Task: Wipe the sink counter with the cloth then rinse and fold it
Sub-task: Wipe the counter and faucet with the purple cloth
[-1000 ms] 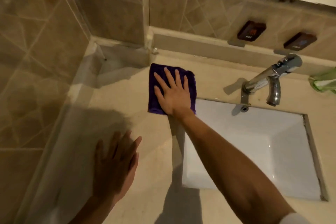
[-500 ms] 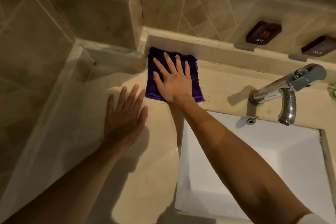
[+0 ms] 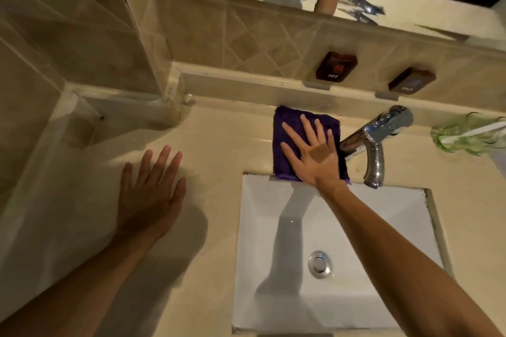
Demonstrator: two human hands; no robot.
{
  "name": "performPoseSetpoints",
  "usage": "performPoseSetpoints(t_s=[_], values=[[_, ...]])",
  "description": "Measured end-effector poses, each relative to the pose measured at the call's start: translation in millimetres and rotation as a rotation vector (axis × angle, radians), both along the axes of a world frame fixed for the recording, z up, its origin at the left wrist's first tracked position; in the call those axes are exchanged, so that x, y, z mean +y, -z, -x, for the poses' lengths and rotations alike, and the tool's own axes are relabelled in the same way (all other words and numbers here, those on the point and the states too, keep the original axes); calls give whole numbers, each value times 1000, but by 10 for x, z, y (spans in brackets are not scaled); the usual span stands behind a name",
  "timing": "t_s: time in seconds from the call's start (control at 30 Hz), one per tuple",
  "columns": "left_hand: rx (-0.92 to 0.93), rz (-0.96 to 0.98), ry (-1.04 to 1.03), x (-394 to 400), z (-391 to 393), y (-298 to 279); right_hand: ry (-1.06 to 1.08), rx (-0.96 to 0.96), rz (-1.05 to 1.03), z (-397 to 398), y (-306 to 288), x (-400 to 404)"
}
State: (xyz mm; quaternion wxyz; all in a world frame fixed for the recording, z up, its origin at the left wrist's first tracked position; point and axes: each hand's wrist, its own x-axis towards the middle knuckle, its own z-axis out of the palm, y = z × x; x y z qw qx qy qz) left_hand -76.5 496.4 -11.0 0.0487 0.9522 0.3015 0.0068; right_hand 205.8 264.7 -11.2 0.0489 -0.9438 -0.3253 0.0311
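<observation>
A folded purple cloth (image 3: 284, 128) lies on the beige sink counter (image 3: 213, 150), between the back ledge and the far rim of the white basin (image 3: 383, 227). My right hand (image 3: 315, 156) presses flat on the cloth with fingers spread, covering its right half; the cloth's near edge overlaps the basin rim. The cloth's right edge sits just left of the chrome faucet (image 3: 375, 139). My left hand (image 3: 150, 194) rests flat on the counter to the left of the basin, fingers apart, holding nothing.
A green glass dish with a white stick (image 3: 465, 137) stands right of the faucet. Dark HOT (image 3: 336, 65) and COLD (image 3: 410, 81) plates hang on the tiled backsplash under a mirror. A tiled wall closes the left side. The basin drain (image 3: 319, 264) is shut.
My right hand has slid the cloth to the right along the back of the counter, from the left corner to beside the faucet. My left hand stays flat on the counter.
</observation>
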Motion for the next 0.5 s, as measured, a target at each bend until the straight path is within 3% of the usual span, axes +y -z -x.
performPoseSetpoints(t_s=[0.27,0.5], values=[[18,-31,-12,-37,-31,82,2,30,15,355,-16,491],[34,-49,8,-15,-28,102,-223,120,-7,960,-47,1568]])
